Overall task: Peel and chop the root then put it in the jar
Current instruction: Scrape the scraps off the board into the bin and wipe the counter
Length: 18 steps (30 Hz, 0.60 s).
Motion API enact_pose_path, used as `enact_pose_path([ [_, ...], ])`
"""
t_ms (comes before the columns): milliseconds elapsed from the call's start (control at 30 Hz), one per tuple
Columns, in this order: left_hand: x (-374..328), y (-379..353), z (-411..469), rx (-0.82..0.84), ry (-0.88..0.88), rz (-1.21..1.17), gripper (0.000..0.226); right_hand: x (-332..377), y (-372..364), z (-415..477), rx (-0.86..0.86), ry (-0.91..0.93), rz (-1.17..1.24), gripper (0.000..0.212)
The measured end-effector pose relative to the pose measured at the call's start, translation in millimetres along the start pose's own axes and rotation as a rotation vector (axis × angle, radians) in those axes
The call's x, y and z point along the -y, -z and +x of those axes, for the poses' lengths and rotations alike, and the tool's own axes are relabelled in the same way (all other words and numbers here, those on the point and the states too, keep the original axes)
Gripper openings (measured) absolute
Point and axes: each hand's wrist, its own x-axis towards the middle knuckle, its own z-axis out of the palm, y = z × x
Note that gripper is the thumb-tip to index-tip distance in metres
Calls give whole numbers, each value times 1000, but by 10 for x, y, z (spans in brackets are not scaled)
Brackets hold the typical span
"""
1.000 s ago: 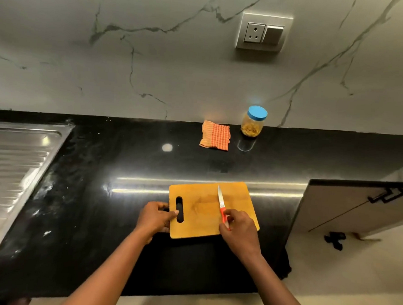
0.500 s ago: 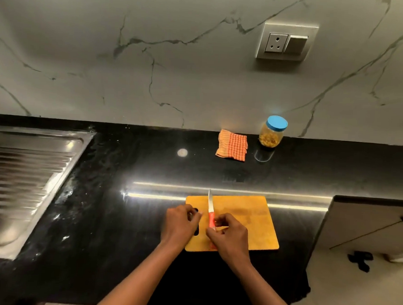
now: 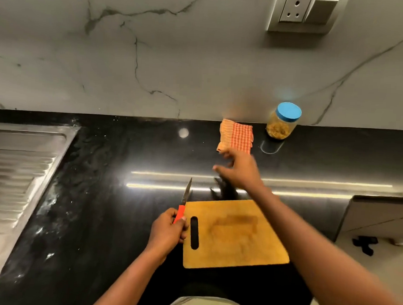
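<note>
Root unseen; red-handled steel knife (image 3: 183, 202) swapped into left hand (image 3: 167, 232)'s fist beside tan wooden board (image 3: 235, 234), right hand (image 3: 239, 171) reached beyond, fingers spread, empty.

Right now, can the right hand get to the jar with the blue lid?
Probably yes. The right hand is open, stretched out at the near edge of the checked cloth. The jar stands just beyond, to the right, with nothing between them.
</note>
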Motion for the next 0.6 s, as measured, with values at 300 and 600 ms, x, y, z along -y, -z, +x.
enact_pose_path([
  [300,33,-99,85,-69,-186,383,22,-330,-74,1363,159,-159,-582,71],
  [600,19,-116,204,-146,-176,553,37,-515,-88,1427,32,-92,-561,50],
])
